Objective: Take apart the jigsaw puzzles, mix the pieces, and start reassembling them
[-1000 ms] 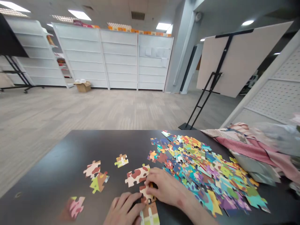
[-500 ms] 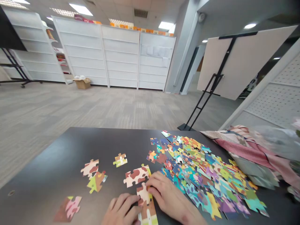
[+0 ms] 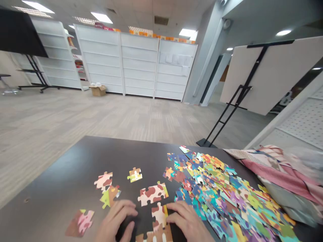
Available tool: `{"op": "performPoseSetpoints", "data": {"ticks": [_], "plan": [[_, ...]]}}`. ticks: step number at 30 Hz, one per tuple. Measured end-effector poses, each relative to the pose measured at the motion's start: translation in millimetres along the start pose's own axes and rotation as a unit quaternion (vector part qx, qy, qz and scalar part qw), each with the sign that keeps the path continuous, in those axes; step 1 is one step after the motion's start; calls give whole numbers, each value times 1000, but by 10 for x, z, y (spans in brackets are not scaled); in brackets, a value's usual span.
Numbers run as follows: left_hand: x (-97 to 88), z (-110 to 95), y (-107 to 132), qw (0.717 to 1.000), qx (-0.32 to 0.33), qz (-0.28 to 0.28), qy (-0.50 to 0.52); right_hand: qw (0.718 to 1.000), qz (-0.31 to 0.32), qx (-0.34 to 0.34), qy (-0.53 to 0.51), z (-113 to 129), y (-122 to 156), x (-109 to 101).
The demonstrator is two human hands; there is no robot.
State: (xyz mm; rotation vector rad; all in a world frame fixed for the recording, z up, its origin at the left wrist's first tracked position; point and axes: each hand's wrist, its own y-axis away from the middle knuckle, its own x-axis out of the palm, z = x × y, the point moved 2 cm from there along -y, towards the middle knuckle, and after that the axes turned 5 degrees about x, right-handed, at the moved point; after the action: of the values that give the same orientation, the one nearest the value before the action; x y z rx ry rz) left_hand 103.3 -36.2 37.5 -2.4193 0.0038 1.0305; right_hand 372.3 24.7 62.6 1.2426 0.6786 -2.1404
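1. Black table (image 3: 55,178) stretches before me, with a bright heap of jigsaw pieces (image 3: 214,195) over its right side and a pink patterned cloth (image 3: 277,168) past it.
2. A brown-and-cream puzzle section (image 3: 152,195) lies above my hands.
3. My right hand (image 3: 188,220) is open, its fingertips (image 3: 170,216) touching a cow-patterned piece (image 3: 158,215), not gripping it.
4. My left hand (image 3: 114,215) is loosely curved, just left of that piece, holding nothing.

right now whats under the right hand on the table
The right hand has its fingertips at the edge of a brown-and-cream jigsaw piece on the dark table. Whatever lies beneath the palm is covered and cannot be seen.
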Motion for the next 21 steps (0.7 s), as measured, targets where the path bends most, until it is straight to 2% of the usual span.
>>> {"op": "performPoseSetpoints", "data": {"ticks": [2,5,10,15,21], "plan": [[-60,-15,-156,999,-24,41,-6,999,12,-29,35,-26,-6,72],[-11,-71,-434,993,-52,104,-21,998,24,-48,45,-108,-50,215],[169,-112,-779,977,0,208,-36,997,19,-46,66,-296,-125,457],[151,-32,-783,978,21,206,-25,995,19,-64,74,-331,-147,452],[47,-93,-700,980,28,199,-9,992,-37,-93,76,-269,-161,370]]}}
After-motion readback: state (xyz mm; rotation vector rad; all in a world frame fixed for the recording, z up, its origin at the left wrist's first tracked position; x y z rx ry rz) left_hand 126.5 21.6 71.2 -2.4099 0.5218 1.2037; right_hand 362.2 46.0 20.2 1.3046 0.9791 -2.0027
